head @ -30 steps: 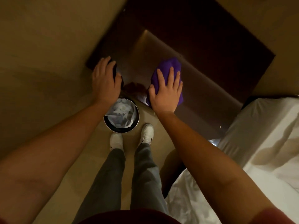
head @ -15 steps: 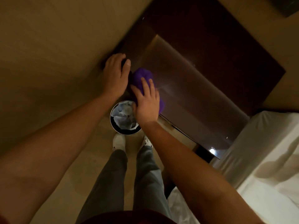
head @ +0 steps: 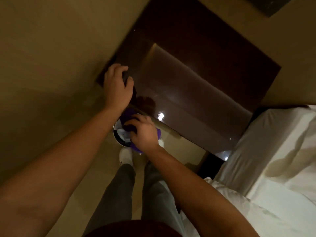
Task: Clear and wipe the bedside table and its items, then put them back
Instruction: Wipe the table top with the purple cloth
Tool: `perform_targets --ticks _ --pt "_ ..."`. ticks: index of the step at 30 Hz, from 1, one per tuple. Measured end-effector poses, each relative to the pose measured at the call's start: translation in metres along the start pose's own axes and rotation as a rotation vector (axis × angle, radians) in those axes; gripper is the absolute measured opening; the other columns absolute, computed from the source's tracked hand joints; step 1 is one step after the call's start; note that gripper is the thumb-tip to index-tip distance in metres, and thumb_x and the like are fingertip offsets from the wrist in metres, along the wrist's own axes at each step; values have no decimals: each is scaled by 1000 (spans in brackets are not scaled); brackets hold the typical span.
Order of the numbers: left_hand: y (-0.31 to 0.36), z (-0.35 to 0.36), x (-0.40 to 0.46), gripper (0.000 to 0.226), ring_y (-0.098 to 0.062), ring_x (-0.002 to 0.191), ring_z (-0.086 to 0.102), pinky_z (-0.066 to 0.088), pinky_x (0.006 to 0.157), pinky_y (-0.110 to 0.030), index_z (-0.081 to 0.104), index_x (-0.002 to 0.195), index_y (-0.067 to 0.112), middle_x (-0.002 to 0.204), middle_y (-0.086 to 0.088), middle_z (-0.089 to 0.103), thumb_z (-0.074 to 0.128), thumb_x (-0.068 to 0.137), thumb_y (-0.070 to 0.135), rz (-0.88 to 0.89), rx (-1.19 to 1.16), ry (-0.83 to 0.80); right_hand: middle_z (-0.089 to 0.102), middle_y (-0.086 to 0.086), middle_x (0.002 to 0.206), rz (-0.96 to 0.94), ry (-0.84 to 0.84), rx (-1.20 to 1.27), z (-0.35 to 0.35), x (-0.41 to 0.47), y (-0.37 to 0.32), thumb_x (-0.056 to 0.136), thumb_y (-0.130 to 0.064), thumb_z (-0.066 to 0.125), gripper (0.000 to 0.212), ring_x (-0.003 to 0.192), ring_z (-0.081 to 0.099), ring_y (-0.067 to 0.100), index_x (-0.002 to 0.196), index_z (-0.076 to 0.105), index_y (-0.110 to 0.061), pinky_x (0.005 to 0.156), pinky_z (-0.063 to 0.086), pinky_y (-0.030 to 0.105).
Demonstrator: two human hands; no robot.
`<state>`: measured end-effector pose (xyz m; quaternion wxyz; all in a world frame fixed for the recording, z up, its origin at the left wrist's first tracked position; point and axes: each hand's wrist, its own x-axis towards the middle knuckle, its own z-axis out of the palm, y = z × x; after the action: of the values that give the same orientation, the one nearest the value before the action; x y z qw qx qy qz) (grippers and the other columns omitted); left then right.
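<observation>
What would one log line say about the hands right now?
left hand grips dark item at table corner | right hand holds purple cloth over bin

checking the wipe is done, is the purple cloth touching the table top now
Apart. The head view shows the cloth bunched in the right hand over the bin, off the table edge.
</observation>
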<state>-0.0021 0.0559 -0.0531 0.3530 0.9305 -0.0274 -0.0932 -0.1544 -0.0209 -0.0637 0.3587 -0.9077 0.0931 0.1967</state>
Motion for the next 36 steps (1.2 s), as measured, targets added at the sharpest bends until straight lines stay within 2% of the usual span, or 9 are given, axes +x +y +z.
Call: perform_targets --ticks 5,10,15,17,20,22,27,31,36 --pt "49 13 -14 35 -19 104 61 48 100 -36 58 134 12 144 -9 46 57 100 23 -128 -152 -105 65 3 132 -5 159 82 -71 11 11 79 -16 72 45 119 55 29 123 72 -22 95 47 39" --pt "89 23 -14 35 -18 105 59 39 86 -26 65 122 16 119 -5 66 51 104 42 -191 -204 -350 68 1 123 -36 289 89 -126 25 25 75 -19 74 55 107 59 25 129 63 -19 81 39 28" --pt "112 11 -10 41 -20 103 67 56 86 -37 65 112 26 108 2 70 55 93 61 -190 -330 -396 62 -4 126 -60 349 137 -159 22 40 72 -23 75 64 111 58 18 132 53 -23 86 42 27" --pt "119 12 -17 38 -22 105 69 60 88 -42 64 117 24 111 -1 70 63 93 54 -192 -377 -469 62 -3 130 -73 396 175 -171 22 45 70 -19 76 66 117 58 17 132 54 -21 91 43 23" --pt "130 20 -28 21 -19 100 72 63 81 -33 61 105 27 104 1 70 70 94 43 -244 -492 -512 60 -1 139 -134 403 195 -185 19 50 70 -11 77 71 126 55 12 138 54 -17 98 34 4" --pt "138 20 -34 26 -17 103 72 63 83 -31 62 115 22 110 -1 70 72 94 35 -279 -605 -489 56 1 145 -185 377 202 -194 15 54 71 -10 77 76 132 52 11 143 52 -16 101 31 0" --pt "160 17 -43 42 -15 103 71 62 79 -28 59 133 13 119 -4 70 73 94 20 -265 -727 -420 44 -2 157 -208 374 345 -219 -2 67 81 -34 81 79 142 45 10 151 44 -20 114 41 25" --pt "166 19 -48 44 -9 104 71 61 76 -27 58 134 19 123 3 68 73 93 18 -224 -776 -416 50 -29 133 47 438 672 -230 -18 88 94 -36 72 56 114 49 -26 144 50 -29 90 44 3" --pt "161 21 -50 42 -9 115 67 56 98 -31 59 129 27 124 6 68 71 93 8 -170 -830 -490 71 -15 110 235 365 883 -217 -32 105 98 -32 67 37 97 68 -9 131 65 -16 76 52 13"
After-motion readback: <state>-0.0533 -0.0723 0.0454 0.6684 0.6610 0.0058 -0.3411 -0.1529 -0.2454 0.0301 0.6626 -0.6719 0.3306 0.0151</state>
